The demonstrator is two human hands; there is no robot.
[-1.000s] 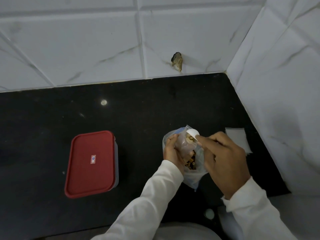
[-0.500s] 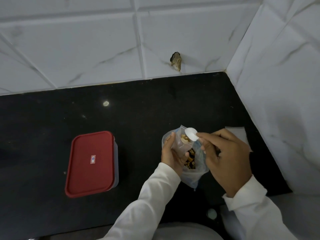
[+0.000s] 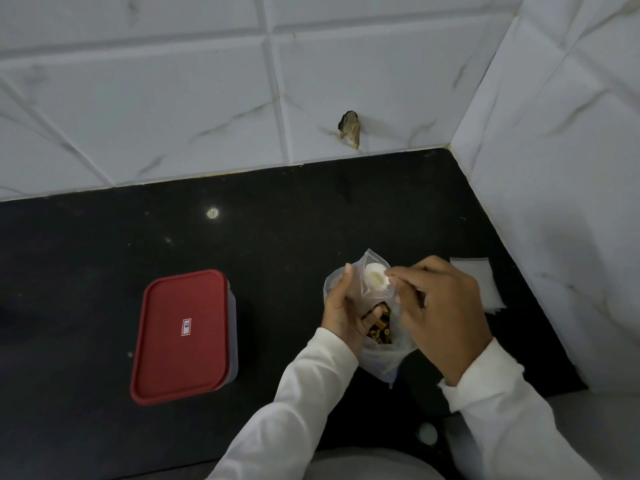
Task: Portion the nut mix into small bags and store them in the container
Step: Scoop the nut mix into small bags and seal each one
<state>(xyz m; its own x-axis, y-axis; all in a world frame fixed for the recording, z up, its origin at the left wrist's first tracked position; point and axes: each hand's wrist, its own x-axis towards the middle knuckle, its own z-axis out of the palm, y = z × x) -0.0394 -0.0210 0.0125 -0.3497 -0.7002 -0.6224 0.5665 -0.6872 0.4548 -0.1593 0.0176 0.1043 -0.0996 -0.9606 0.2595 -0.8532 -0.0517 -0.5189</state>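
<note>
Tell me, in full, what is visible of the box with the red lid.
The container is a rectangular box with rounded corners, seemingly plastic. Its red lid is on and shut, with a raised rim and a small white label at the centre. The paler, translucent-looking body shows only along the right side. It lies flat on the black countertop, left of the left hand, which does not touch it. Nothing rests on it.

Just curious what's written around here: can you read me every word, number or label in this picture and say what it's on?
"61": blue digits on the small white sticker in the middle of the red container lid; turned round it would read "19", and I cannot tell which is meant.
Nothing readable on the plastic bag, white spoon or wall tiles.
</note>
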